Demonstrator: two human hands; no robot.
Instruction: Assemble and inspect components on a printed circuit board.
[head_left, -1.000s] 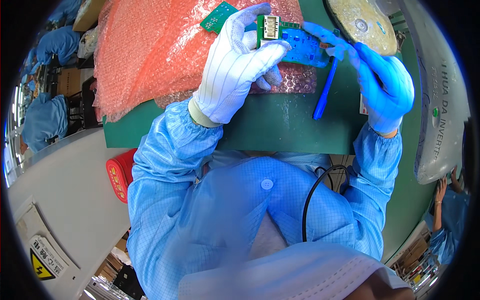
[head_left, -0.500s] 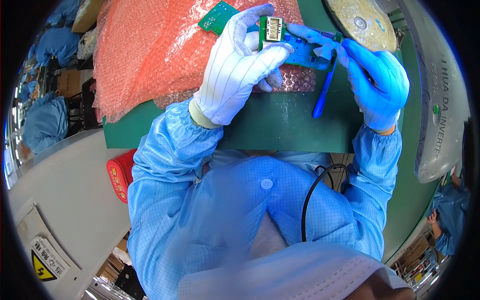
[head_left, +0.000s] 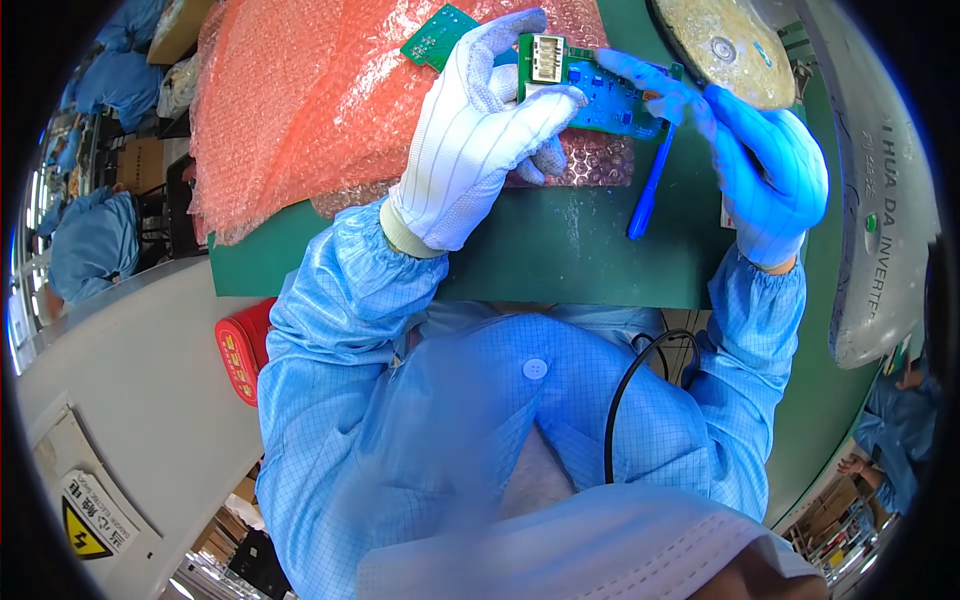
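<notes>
In the head view, the gloved left hand (head_left: 465, 140) pinches a populated circuit board (head_left: 603, 98) between thumb and fingers, above the green tabletop (head_left: 580, 255) beside pink bubble wrap (head_left: 300, 120). The gloved right hand (head_left: 768, 172) is half-curled, forefinger stretched over the board's right part; whether it grips anything, I cannot tell.

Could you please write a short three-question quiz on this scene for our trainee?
1. Which hand holds the circuit board with the white connector?
2. True or false: the person's right hand is bare.
3. What colour is the large bubble-wrap sheet at the left: (a) pinkish red, (b) black or (c) yellow?

Key: 1. The left hand. 2. False: the right hand is gloved. 3. (a).
</notes>
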